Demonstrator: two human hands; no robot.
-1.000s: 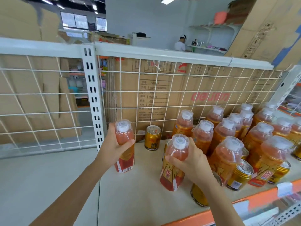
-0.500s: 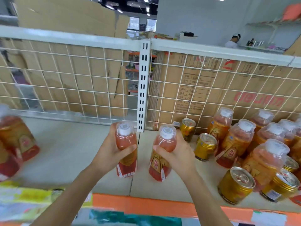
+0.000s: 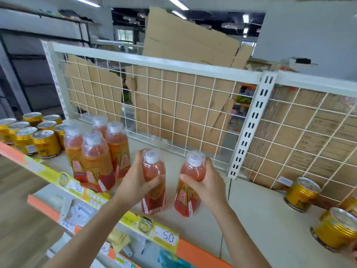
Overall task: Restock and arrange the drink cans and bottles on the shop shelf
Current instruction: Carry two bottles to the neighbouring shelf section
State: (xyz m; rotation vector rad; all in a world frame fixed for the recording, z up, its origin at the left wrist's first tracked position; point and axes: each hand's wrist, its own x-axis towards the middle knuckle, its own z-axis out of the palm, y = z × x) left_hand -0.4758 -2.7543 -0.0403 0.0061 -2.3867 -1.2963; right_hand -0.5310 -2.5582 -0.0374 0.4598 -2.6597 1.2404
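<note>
**Two bottles in hand, sorting about half done**

Nearest, the price strip (image 3: 166,237) edges the shelf (image 3: 251,219); just behind it the left hand (image 3: 133,184) holds the left bottle (image 3: 154,169) and the right hand (image 3: 208,188) the right bottle (image 3: 185,200), each grip wrapped round the body, both upright, low over the shelf front. Further left four bottles (image 3: 94,161) stand grouped; beyond them, about eight cans (image 3: 46,144). Three loose cans (image 3: 301,194) at right look unsorted, so I judge work remains; mesh (image 3: 173,113) behind.

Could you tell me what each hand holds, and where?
Left hand grips the left bottle around its middle; right hand grips the right bottle likewise.
</note>
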